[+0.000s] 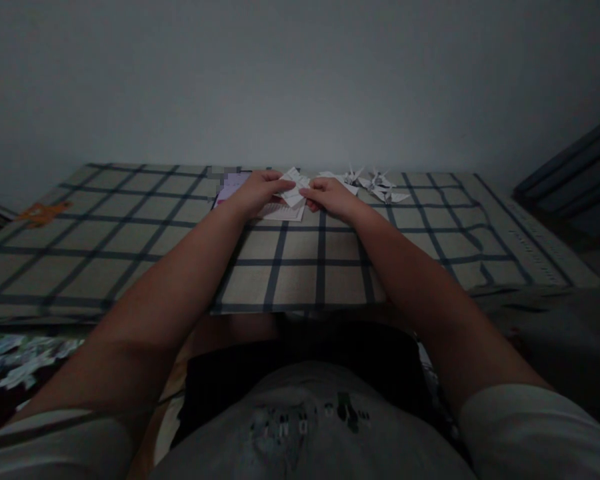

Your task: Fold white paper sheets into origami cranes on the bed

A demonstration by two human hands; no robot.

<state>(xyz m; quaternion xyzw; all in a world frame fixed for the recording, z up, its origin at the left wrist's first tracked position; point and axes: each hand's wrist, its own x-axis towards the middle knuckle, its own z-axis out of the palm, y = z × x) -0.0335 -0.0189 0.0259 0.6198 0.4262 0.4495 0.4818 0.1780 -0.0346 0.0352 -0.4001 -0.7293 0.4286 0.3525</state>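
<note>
My left hand (pixel 257 190) and my right hand (pixel 331 195) meet over a checked cloth surface (pixel 300 260). Both pinch a small folded white paper piece (pixel 294 189) held between them, fingers closed on its edges. Under the hands lies a sheet of printed paper (pixel 284 212) on a purple-edged booklet (pixel 229 187). Just to the right of my right hand sit a few folded white paper cranes (pixel 377 183).
A grey wall rises right behind the cloth. An orange object (pixel 43 212) lies at the far left of the cloth. A dark striped cushion (pixel 575 180) leans at the right. A floral fabric (pixel 15 363) shows at the lower left.
</note>
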